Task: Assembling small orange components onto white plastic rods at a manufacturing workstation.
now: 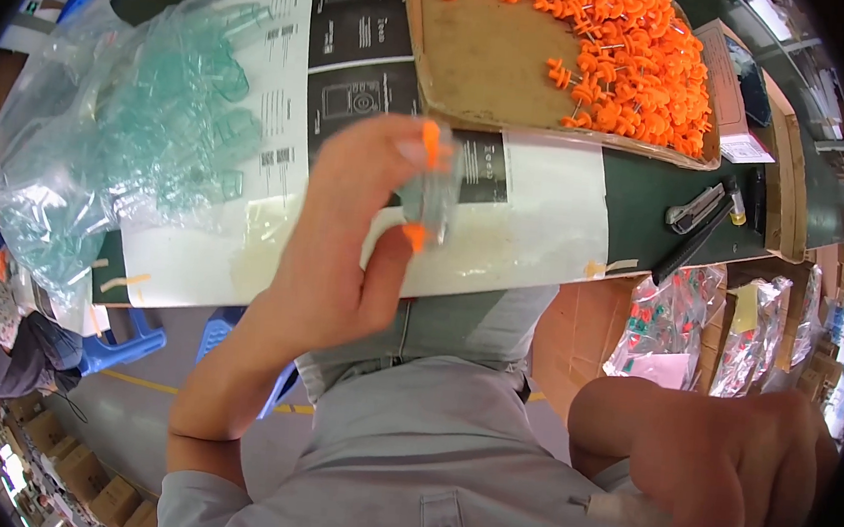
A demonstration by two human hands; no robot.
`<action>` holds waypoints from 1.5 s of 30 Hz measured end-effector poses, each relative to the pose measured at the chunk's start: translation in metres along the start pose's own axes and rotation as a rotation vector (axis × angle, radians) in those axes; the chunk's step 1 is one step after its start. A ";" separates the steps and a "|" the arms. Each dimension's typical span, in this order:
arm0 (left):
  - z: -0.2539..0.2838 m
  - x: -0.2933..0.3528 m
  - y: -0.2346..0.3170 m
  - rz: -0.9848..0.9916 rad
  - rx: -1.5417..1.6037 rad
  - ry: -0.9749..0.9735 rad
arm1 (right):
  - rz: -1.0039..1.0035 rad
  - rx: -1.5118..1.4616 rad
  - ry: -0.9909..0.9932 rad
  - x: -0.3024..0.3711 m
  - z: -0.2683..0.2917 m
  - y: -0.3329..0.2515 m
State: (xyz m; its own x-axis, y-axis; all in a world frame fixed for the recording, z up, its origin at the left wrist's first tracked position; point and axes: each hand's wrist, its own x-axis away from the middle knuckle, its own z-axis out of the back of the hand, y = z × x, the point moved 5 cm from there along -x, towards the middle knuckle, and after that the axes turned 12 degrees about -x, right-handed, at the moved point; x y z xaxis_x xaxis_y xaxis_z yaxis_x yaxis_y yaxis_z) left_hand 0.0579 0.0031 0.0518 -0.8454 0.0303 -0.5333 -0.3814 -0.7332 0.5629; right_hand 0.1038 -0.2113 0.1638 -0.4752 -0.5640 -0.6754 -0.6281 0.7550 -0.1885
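The left hand [339,241] is at the centre of the frame, raised over the near edge of the surface [638,207]. Its fingers [384,143] are clamped on a clear piece [438,193] with orange at its upper and lower ends — the index finger at the upper end, the thumb at the lower. The clear piece is blurred, so its finer detail cannot be told.

The right hand [715,470] is at the lower right of the frame, in front of the grey shirt [395,462]. Its fingers are curled together around a pale tool [626,512], whose thin metal tip points toward the left of the frame.

A tray [470,62] stands at the upper middle, with orange parts [649,83] heaped along its far and right sides. A clear bag [63,122] of green translucent parts [181,92] lies at the upper left, partly over a white sheet [548,199] printed with black panels. A knife [696,209] lies right of the sheet — a black tool [689,252] just beside it.

Below the surface, at the right, a carton [581,343] holds bagged parts [663,320]. A blue stool [128,348] stands at the lower left.
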 end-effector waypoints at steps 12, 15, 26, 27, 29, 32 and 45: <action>0.058 -0.154 -0.193 0.210 -0.741 0.093 | -0.095 0.143 -0.064 -0.003 -0.005 -0.003; 0.063 -0.159 -0.220 0.209 -0.810 -0.193 | -0.068 0.341 -0.055 0.021 -0.003 -0.016; 0.080 -0.087 -0.199 0.270 -1.114 -0.453 | 0.024 0.431 0.383 0.057 0.050 -0.008; 0.081 -0.085 -0.195 0.277 -1.117 -0.450 | -0.034 0.451 0.357 0.054 0.050 -0.003; 0.094 -0.090 -0.166 0.121 -0.904 -0.147 | -0.047 0.450 0.363 0.052 0.049 0.001; 0.090 -0.092 -0.107 -0.091 -0.623 0.063 | -0.054 0.478 0.401 0.052 0.050 0.007; -0.005 0.045 -0.007 0.036 -0.458 -0.294 | -0.587 2.175 0.456 -0.078 0.208 -0.015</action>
State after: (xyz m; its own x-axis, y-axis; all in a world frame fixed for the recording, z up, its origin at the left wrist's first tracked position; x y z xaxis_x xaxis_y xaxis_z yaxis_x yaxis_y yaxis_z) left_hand 0.0246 0.0066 0.0210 -0.9490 0.1404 -0.2823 -0.2040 -0.9561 0.2104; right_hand 0.2784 -0.1090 0.0717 -0.8080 -0.5584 -0.1881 0.5210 -0.5280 -0.6707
